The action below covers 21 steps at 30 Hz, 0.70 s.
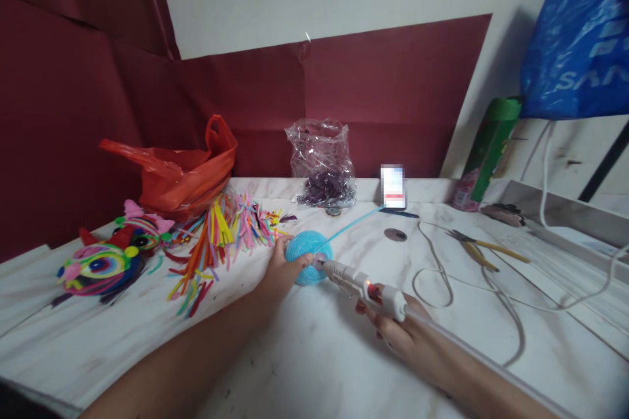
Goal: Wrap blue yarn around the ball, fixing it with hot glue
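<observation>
My left hand (287, 267) grips the left side of a round light-blue coil (307, 247), wound in rings that look like pipe cleaner. From the coil a loose blue strand (354, 222) runs off to the upper right. In my right hand (398, 327) is a white glue gun (351, 280) with a small glowing light on its body. Its nozzle points left and meets the coil's right side, close to my left thumb. A clear glue stick trails from the gun's back end along my right forearm.
Colourful pipe-cleaner figures (105, 262) and cut pipe-cleaner pieces (216, 236) lie left, before a red plastic bag (187, 170). Behind stand a clear bag (322, 170) and a lit phone (393, 186). Right are yellow-handled pliers (484, 252), a looping white cord (435, 262) and a grey disc (396, 234).
</observation>
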### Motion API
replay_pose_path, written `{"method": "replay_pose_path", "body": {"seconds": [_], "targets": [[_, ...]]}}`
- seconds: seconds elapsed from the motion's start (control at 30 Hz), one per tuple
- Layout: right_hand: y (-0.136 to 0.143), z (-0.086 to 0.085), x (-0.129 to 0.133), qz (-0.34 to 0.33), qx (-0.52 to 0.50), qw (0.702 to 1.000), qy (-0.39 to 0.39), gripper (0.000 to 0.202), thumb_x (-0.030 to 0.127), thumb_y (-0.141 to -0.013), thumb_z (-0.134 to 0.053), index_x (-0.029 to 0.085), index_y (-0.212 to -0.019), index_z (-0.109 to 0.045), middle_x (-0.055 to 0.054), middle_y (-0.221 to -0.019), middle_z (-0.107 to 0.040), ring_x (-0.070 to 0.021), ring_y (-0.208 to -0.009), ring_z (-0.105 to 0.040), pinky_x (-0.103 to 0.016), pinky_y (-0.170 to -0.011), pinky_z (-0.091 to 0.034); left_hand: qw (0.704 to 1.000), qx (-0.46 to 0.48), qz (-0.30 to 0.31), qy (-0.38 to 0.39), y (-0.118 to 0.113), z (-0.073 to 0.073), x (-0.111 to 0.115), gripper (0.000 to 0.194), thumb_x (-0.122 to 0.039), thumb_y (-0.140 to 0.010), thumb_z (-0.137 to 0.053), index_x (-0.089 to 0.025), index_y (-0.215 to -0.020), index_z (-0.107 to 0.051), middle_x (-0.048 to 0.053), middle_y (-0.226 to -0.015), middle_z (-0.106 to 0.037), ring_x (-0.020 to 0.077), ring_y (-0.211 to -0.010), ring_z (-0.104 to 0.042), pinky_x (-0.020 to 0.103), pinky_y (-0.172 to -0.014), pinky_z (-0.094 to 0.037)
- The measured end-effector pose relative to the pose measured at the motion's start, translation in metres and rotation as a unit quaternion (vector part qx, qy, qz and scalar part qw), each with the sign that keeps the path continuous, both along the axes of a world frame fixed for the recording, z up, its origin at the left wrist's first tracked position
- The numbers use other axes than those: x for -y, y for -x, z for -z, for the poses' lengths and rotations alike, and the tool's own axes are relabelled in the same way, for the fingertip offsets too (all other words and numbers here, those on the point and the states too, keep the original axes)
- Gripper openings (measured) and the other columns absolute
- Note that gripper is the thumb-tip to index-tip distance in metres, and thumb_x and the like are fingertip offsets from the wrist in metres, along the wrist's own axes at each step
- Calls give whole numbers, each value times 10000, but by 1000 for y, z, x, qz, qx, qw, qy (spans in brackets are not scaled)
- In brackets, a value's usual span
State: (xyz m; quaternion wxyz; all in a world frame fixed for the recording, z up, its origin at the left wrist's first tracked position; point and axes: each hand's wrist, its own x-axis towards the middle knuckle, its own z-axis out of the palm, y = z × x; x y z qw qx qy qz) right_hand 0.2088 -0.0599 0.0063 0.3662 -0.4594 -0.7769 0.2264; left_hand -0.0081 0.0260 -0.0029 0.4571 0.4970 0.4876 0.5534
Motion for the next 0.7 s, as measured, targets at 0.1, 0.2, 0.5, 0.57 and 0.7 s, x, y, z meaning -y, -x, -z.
{"method": "replay_pose_path", "body": {"seconds": [0.1,0.2,0.5,0.57,0.7], "targets": [[2,-2,1,-12,-7,1000,-2,291,318,-858,-386,161,-807,-625,5,-644,-548,-145,-572,-528,-247,-518,-430,1000,9,3,7,0,1,0,537,-304,-616,-725,-217,-1071,-453,6,-839,-592,154,-723,-590,259,-632,-469],[1,0,0,14,-5,1000,-8,291,328,-865,-390,165,-815,-626,7,-638,-549,-146,-570,-525,-248,-515,-423,1000,10,2,5,0,2,-1,541,-307,-611,-730,-218,-1070,-458,13,-857,-596,158,-735,-594,254,-623,-472],[0,0,-2,29,-14,999,15,267,316,-842,-414,175,-794,-636,-3,-637,-569,-154,-579,-530,-262,-537,-439,1000,-2,0,14,0,0,0,557,-338,-602,-733,-225,-1069,-452,18,-878,-584,162,-738,-579,256,-614,-466],[2,-1,-1,23,-25,999,15,247,318,-830,-436,181,-789,-638,4,-621,-563,-149,-564,-517,-257,-520,-433,1000,-3,-1,11,0,1,-1,551,-322,-598,-736,-220,-1061,-455,16,-869,-584,161,-743,-580,255,-623,-466],[1,-2,0,57,-27,997,39,275,350,-838,-433,180,-796,-645,-9,-648,-573,-158,-575,-521,-273,-530,-439,1000,13,18,-1,1,4,-2,559,-332,-604,-738,-218,-1067,-446,14,-867,-593,157,-735,-587,261,-640,-467]]}}
